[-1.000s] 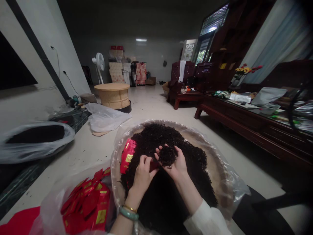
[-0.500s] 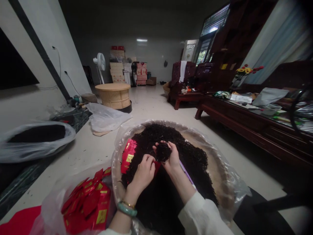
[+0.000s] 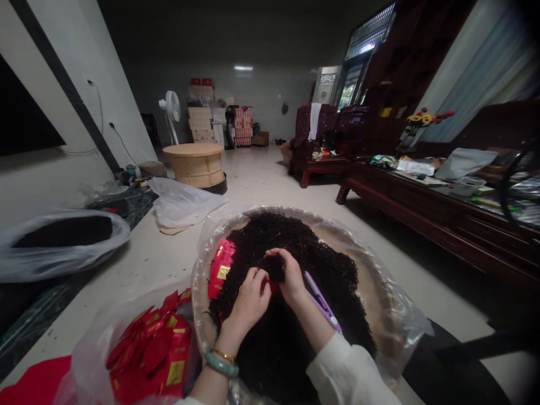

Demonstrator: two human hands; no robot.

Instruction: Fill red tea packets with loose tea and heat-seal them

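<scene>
A round, plastic-lined basket [image 3: 382, 298] in front of me holds a heap of dark loose tea leaves [image 3: 333, 270]. Over the heap, my left hand [image 3: 252, 293] pinches a small red packet [image 3: 273, 288], mostly hidden behind the fingers. My right hand [image 3: 292, 281] curls around a clump of tea leaves [image 3: 276, 269] just above that packet. Beside my right wrist lies a purple tong-shaped tool [image 3: 323, 304], like a small hair straightener. Several red packets with gold labels [image 3: 220, 269] rest at the basket's left side.
A clear bag of red packets [image 3: 156, 343] stands left of the basket. Farther left is a plastic bag of dark leaves [image 3: 70, 232]. A round wicker table [image 3: 194, 163], a white fan [image 3: 171, 107] and stacked boxes [image 3: 202, 118] are behind. A long wooden table [image 3: 405, 197] runs along the right.
My right hand has turned from palm up to tipped toward the left, over the red packet. More of the purple tool shows. My left hand has barely moved.
</scene>
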